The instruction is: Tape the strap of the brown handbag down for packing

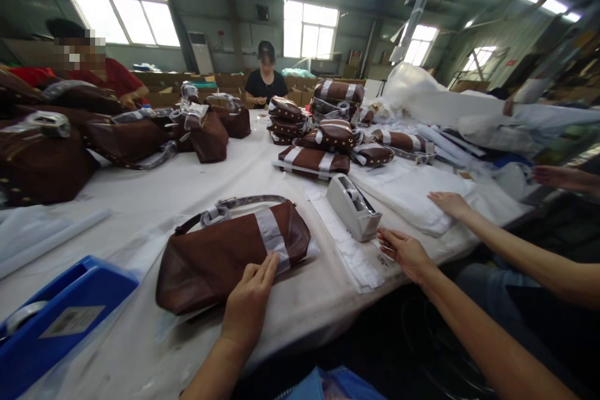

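A brown leather handbag (220, 256) lies on its side on the white table (197, 187) in front of me, with a strip of clear wrap round its middle and wrapped handles. My left hand (248, 303) rests flat on the bag's near edge, fingers stretched out beside the strip. My right hand (405, 253) lies open, palm down, on a stack of clear plastic sheets (360, 262) at the table's edge. It holds nothing and is right next to a grey tape dispenser (354, 206).
A blue tape dispenser (56, 315) sits at the near left. Wrapped brown bags are piled at the left (42, 156) and mid-table (328, 137). A co-worker's hand (450, 203) presses white sheets on the right. Two people sit at the far side.
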{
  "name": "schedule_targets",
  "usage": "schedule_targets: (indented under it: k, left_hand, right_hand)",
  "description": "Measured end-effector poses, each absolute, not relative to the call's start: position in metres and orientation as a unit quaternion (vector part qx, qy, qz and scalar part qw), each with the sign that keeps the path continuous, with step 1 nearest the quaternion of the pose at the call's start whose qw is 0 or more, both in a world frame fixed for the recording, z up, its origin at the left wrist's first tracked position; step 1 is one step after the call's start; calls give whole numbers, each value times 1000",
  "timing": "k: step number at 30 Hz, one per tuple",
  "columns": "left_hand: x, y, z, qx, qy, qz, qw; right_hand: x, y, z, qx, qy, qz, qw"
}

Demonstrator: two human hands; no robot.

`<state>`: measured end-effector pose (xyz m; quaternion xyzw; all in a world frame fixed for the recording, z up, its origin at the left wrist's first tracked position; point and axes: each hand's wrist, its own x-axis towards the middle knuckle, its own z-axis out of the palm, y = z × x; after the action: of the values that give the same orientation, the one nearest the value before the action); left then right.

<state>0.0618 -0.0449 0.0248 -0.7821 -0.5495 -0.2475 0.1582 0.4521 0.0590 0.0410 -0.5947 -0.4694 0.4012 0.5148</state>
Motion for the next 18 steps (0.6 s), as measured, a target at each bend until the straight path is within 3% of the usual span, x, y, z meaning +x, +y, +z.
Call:
schedule_targets:
  k: [7, 12, 18]
  left_hand:
    - [61, -45, 22, -784, -552, -242, 150]
    - [60, -44, 18, -782, -560, -240, 131]
    - [61, -47, 23, -765, -587, -242, 103]
  right_hand:
    - [480, 51, 47, -615, -590, 250, 459]
    - [484, 22, 97, -435, -866, 34, 244]
    - [408, 30, 135, -244, -962, 31, 114]
